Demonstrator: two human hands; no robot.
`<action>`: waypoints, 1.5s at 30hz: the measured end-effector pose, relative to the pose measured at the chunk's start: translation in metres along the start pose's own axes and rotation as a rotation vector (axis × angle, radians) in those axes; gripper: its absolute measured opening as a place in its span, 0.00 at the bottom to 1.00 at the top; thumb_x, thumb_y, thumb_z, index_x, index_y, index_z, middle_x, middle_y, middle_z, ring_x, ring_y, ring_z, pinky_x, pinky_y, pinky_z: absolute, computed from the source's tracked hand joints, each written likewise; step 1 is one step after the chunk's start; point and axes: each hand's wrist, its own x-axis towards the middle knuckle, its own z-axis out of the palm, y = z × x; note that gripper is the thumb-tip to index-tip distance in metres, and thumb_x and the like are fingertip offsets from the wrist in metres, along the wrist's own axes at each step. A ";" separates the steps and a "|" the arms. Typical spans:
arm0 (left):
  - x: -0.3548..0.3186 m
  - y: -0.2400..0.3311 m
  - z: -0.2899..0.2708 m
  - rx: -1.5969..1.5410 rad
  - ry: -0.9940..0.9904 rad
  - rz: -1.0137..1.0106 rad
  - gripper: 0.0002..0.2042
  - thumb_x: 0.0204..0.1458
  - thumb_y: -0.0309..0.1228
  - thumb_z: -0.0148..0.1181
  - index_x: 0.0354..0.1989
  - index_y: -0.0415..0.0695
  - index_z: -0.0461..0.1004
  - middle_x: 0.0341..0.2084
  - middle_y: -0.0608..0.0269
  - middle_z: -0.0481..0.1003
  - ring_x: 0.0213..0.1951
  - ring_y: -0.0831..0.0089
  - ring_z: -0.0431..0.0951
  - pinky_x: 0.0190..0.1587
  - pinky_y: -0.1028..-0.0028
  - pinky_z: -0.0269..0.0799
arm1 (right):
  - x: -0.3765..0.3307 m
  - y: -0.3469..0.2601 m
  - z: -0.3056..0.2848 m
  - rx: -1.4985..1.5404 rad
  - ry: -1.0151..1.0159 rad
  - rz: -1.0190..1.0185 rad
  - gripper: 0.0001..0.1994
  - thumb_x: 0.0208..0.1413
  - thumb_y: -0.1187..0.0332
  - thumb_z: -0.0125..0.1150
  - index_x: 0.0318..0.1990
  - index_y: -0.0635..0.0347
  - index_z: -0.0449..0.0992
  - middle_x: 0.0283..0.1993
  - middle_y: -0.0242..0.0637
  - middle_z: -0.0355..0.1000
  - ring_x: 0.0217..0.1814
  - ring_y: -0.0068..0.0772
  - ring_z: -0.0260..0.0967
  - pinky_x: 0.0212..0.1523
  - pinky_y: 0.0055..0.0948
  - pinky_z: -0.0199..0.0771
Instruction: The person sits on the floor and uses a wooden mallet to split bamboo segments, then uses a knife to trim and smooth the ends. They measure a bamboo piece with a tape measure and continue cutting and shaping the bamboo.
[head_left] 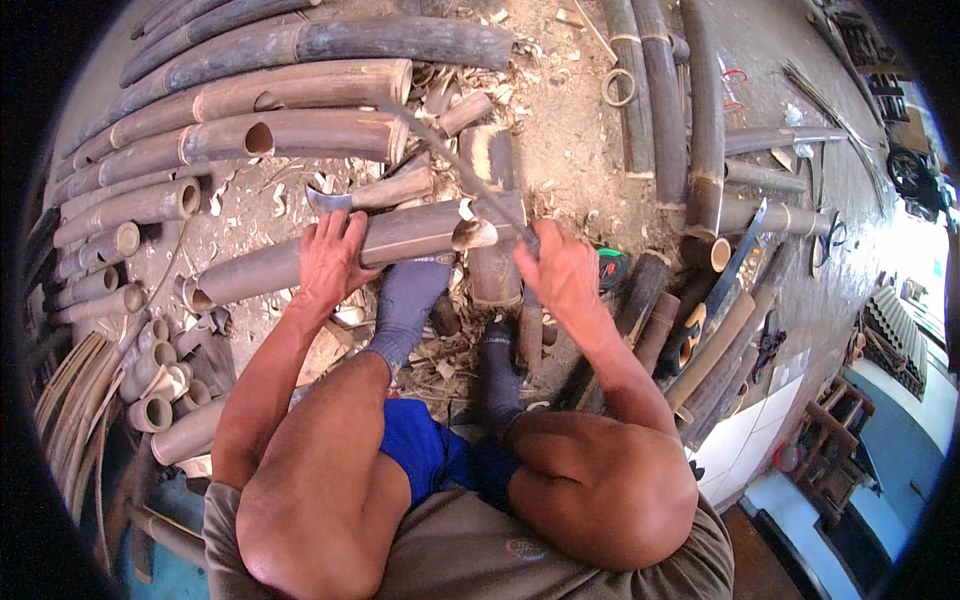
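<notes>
One bamboo tube (420,233) is placed slantwise in front of the person, with its right end laid across a short bamboo log (494,282). By the left hand (335,258) this tube is held from above: the fingers are somewhat spread over its far side, and the thumb is set at the near side. By the right hand (562,268) the grip end of a long tool (455,155) is held, with the fingers closed around it. The tool is blurred and is pointed away to the upper left, over the right end of the tube; whether the wood is touched by it cannot be told. Near that end, a pale cut opening (474,236) is seen.

Just beyond the tube, a curved knife (398,188) is laid, its blade near the left fingertips. The left foot, covered by a grey sock (408,300), is placed at the near edge of the tube. Farther right, a saw (722,285) with a yellow handle is rested among bamboo pieces. Pale shavings (565,130) are scattered on the floor.
</notes>
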 end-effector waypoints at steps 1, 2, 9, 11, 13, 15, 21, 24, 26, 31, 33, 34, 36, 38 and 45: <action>0.001 0.000 -0.003 0.002 -0.006 0.002 0.47 0.27 0.42 0.86 0.61 0.47 0.69 0.52 0.57 0.69 0.58 0.55 0.71 0.57 0.51 0.70 | -0.001 -0.006 -0.004 0.067 0.090 -0.091 0.15 0.57 0.62 0.69 0.43 0.63 0.75 0.35 0.56 0.79 0.32 0.62 0.79 0.33 0.54 0.78; 0.002 0.000 -0.006 0.005 -0.013 0.004 0.47 0.27 0.42 0.85 0.61 0.47 0.69 0.52 0.57 0.69 0.58 0.55 0.71 0.57 0.51 0.70 | -0.001 0.000 -0.001 0.005 0.045 -0.033 0.15 0.57 0.62 0.69 0.43 0.63 0.75 0.35 0.57 0.79 0.33 0.61 0.79 0.33 0.54 0.79; -0.006 0.001 0.005 0.013 0.087 0.025 0.47 0.26 0.40 0.85 0.62 0.47 0.68 0.53 0.55 0.70 0.56 0.55 0.71 0.58 0.50 0.68 | -0.005 0.024 0.007 0.004 0.010 0.061 0.13 0.57 0.63 0.68 0.41 0.64 0.76 0.36 0.59 0.80 0.34 0.61 0.80 0.35 0.52 0.79; -0.005 0.001 0.005 0.021 0.098 0.013 0.48 0.27 0.39 0.85 0.63 0.47 0.68 0.53 0.55 0.69 0.56 0.54 0.71 0.59 0.50 0.67 | -0.002 0.003 -0.006 0.065 0.065 -0.017 0.13 0.57 0.63 0.68 0.40 0.65 0.76 0.37 0.58 0.80 0.34 0.61 0.80 0.35 0.52 0.79; -0.006 0.005 0.002 0.049 0.089 0.010 0.47 0.27 0.39 0.85 0.63 0.47 0.68 0.54 0.55 0.69 0.56 0.54 0.71 0.59 0.50 0.67 | -0.002 0.010 0.000 0.026 0.074 0.012 0.13 0.57 0.64 0.67 0.39 0.66 0.76 0.37 0.58 0.80 0.35 0.61 0.80 0.35 0.52 0.79; -0.004 0.005 0.002 0.087 0.084 0.006 0.46 0.28 0.41 0.84 0.62 0.47 0.69 0.53 0.55 0.70 0.56 0.55 0.71 0.60 0.50 0.67 | -0.002 0.042 0.013 -0.070 -0.094 0.189 0.13 0.56 0.65 0.68 0.40 0.66 0.76 0.37 0.58 0.80 0.36 0.61 0.80 0.35 0.53 0.79; 0.021 -0.015 -0.023 -0.141 -0.221 0.047 0.45 0.30 0.46 0.83 0.61 0.46 0.70 0.51 0.55 0.72 0.59 0.55 0.72 0.59 0.50 0.70 | -0.017 0.032 0.012 0.014 0.014 0.118 0.14 0.55 0.65 0.70 0.42 0.63 0.77 0.36 0.56 0.79 0.37 0.61 0.79 0.38 0.51 0.79; 0.016 -0.017 -0.011 -0.173 -0.176 0.058 0.44 0.30 0.45 0.83 0.60 0.45 0.71 0.51 0.54 0.72 0.59 0.53 0.72 0.58 0.51 0.72 | -0.007 0.004 -0.009 0.082 0.077 0.043 0.14 0.54 0.64 0.70 0.42 0.64 0.77 0.36 0.55 0.79 0.37 0.61 0.79 0.37 0.51 0.79; 0.016 -0.009 -0.015 -0.146 -0.166 0.025 0.44 0.30 0.45 0.83 0.60 0.45 0.72 0.51 0.54 0.72 0.59 0.53 0.72 0.58 0.51 0.72 | -0.006 0.006 -0.007 0.069 0.094 0.019 0.14 0.55 0.64 0.70 0.42 0.64 0.77 0.37 0.54 0.79 0.37 0.60 0.79 0.37 0.51 0.79; 0.021 -0.002 -0.018 -0.081 -0.093 0.023 0.44 0.29 0.44 0.83 0.61 0.45 0.72 0.50 0.55 0.72 0.58 0.54 0.72 0.58 0.51 0.73 | -0.008 0.043 0.029 -0.104 -0.016 0.139 0.13 0.56 0.64 0.70 0.42 0.63 0.77 0.36 0.52 0.79 0.35 0.59 0.79 0.36 0.51 0.79; 0.015 -0.003 -0.016 -0.090 -0.121 0.008 0.45 0.29 0.44 0.83 0.61 0.45 0.72 0.50 0.55 0.72 0.58 0.55 0.72 0.57 0.51 0.73 | -0.010 0.024 0.016 -0.057 0.011 0.077 0.13 0.56 0.64 0.69 0.42 0.63 0.77 0.35 0.52 0.79 0.34 0.59 0.79 0.36 0.52 0.80; 0.015 -0.003 -0.015 -0.092 -0.117 0.010 0.44 0.29 0.44 0.83 0.61 0.45 0.72 0.50 0.55 0.72 0.58 0.55 0.72 0.57 0.50 0.74 | -0.008 0.014 0.006 0.001 0.046 0.027 0.14 0.56 0.63 0.69 0.42 0.63 0.77 0.35 0.53 0.79 0.34 0.60 0.79 0.35 0.52 0.79; 0.011 -0.006 -0.013 -0.089 -0.118 0.005 0.44 0.29 0.43 0.83 0.60 0.45 0.72 0.50 0.55 0.72 0.57 0.55 0.72 0.56 0.50 0.74 | -0.006 -0.004 -0.007 0.130 0.109 -0.073 0.14 0.57 0.63 0.68 0.43 0.64 0.77 0.34 0.55 0.79 0.33 0.61 0.79 0.34 0.53 0.79; 0.018 -0.002 -0.017 -0.076 -0.121 0.034 0.43 0.29 0.43 0.83 0.60 0.45 0.72 0.50 0.55 0.72 0.57 0.55 0.72 0.57 0.50 0.73 | -0.007 0.026 0.016 -0.059 -0.005 0.095 0.13 0.58 0.63 0.67 0.43 0.63 0.77 0.32 0.57 0.79 0.32 0.62 0.79 0.33 0.54 0.79; 0.008 0.001 -0.011 -0.013 -0.075 -0.004 0.44 0.28 0.43 0.84 0.59 0.46 0.71 0.51 0.56 0.71 0.57 0.54 0.72 0.57 0.49 0.72 | -0.005 0.003 0.000 0.096 0.101 0.031 0.12 0.57 0.63 0.67 0.40 0.63 0.77 0.30 0.58 0.78 0.32 0.64 0.78 0.34 0.54 0.78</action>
